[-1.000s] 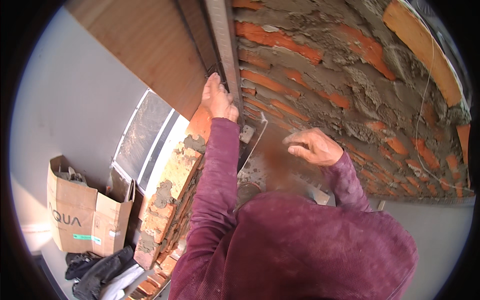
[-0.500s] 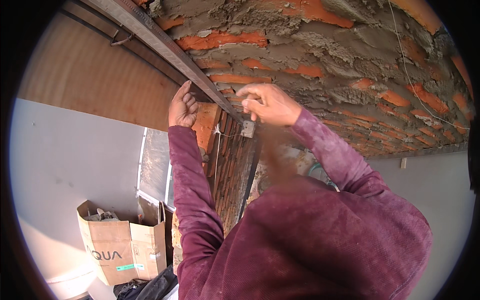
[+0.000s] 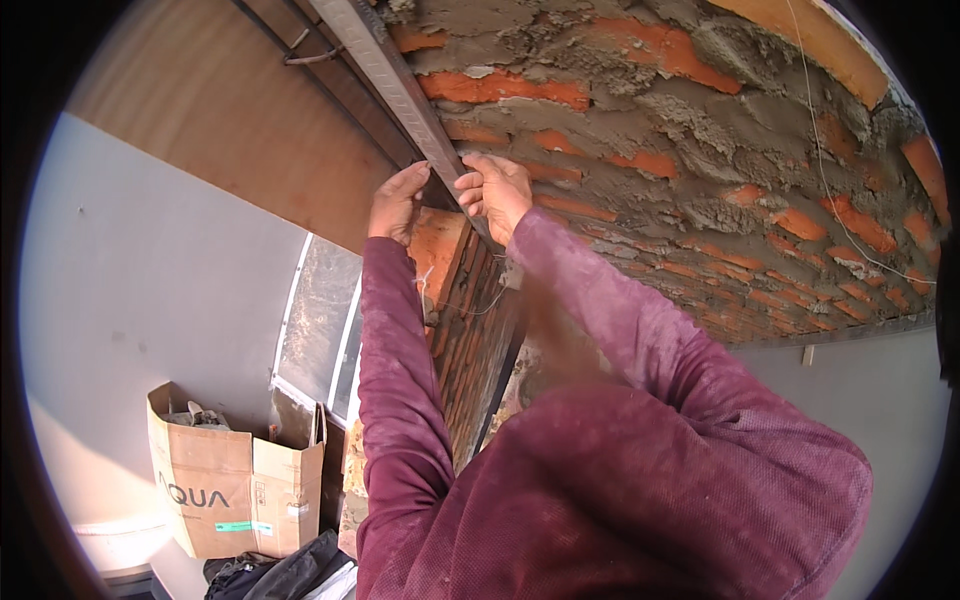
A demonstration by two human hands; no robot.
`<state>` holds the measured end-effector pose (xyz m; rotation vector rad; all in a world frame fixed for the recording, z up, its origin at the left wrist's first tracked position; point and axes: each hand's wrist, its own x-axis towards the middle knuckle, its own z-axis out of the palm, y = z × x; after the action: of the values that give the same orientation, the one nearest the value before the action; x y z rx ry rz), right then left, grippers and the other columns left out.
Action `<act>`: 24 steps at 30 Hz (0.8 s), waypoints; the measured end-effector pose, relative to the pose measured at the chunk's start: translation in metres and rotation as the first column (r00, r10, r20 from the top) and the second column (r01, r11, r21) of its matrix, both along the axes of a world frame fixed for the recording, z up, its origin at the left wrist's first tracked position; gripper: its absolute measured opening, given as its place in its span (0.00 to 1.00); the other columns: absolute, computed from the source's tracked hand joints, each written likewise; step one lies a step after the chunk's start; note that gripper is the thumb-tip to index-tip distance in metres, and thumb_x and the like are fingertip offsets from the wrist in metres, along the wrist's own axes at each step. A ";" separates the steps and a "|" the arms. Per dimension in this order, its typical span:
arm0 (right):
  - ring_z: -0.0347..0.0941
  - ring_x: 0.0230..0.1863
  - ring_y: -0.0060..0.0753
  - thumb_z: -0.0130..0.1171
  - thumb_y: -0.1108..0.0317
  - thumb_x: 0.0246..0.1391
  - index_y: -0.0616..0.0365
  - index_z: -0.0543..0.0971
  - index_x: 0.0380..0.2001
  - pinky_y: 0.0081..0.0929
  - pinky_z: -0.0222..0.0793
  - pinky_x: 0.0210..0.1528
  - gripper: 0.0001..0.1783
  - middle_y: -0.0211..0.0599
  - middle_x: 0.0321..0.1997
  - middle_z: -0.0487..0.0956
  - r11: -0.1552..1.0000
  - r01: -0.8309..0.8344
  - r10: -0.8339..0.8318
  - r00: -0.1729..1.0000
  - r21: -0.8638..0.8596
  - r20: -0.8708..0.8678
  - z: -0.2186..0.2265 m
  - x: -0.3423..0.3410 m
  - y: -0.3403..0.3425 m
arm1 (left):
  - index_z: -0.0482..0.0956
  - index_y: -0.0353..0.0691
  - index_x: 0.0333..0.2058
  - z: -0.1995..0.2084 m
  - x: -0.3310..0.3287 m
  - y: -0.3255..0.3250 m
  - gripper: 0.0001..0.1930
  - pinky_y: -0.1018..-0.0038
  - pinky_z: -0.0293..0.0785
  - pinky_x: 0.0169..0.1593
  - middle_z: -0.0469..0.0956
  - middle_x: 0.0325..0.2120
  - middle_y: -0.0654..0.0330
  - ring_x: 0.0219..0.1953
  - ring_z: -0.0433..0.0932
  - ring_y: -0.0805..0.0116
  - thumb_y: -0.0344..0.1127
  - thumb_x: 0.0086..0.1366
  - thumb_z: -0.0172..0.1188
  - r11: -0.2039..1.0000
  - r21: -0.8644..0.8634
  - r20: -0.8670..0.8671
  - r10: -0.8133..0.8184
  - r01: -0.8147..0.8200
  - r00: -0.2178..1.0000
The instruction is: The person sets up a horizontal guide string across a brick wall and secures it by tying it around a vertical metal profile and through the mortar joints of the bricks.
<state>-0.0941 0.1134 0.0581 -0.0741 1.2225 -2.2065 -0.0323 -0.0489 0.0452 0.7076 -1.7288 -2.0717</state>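
Note:
Both my arms are raised to a long grey metal bar (image 3: 385,75) that runs along the edge of a rough brick wall (image 3: 690,110). My left hand (image 3: 398,205) is on the bar's left side, thumb and forefinger pinched together close to it. Whatever is in that pinch is too small to make out. On the other side, my right hand (image 3: 498,192) has its fingers bent and its fingertips at the bar's edge; what they hold, if anything, cannot be seen. Below the hands, a thin pale string (image 3: 470,308) loops toward a small grey block (image 3: 511,273).
The wall has orange bricks with uneven grey mortar, and a thin line (image 3: 818,140) hangs across it. Dark rods (image 3: 335,75) run beside the bar under a brown panel (image 3: 220,120). An open cardboard box (image 3: 210,480) stands lower left, with dark cloth (image 3: 290,570) near it.
My right hand has come left to the bar, closer to my left hand, and its fingers have drawn in. My left hand stays pinched beside the bar. The view has shifted slightly.

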 end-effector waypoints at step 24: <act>0.61 0.17 0.19 0.54 0.67 0.54 0.54 0.71 0.25 0.22 0.61 0.23 0.06 0.21 0.15 0.63 0.992 0.111 -0.119 0.980 0.059 0.161 0.000 0.001 -0.026 | 0.82 0.33 0.34 -0.019 -0.005 0.013 0.08 0.83 0.68 0.27 0.79 0.23 0.65 0.22 0.71 0.81 0.30 0.58 0.63 0.940 -0.127 -0.241 0.280 -0.316 0.929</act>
<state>-0.0934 0.0870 0.0578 0.1997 1.2150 -2.2293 -0.0371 -0.0361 0.0262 0.6215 -1.5388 -1.7092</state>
